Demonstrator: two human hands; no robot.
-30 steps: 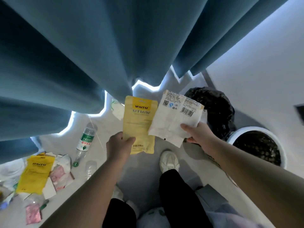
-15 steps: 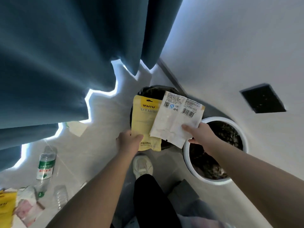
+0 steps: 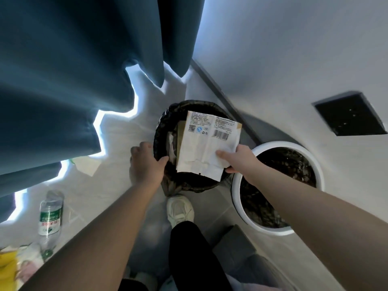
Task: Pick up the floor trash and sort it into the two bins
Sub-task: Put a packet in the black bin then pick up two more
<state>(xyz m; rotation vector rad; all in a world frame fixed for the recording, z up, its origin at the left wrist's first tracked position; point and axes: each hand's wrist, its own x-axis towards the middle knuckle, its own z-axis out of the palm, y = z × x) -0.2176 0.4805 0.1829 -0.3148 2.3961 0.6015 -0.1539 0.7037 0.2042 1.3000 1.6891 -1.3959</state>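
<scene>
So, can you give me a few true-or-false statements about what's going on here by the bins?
1. The right hand holds a white packet over the black bin. True.
2. The left hand grips a yellow pouch. False: it holds nothing and sits at the black bin's rim.
3. A plastic bottle lies on the floor. True.
4. The white bin stands to the left of the black bin. False: it stands to its right.

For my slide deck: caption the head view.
Right hand pinches a white printed paper packet over the round black-bagged bin; left hand at its rim.
</scene>
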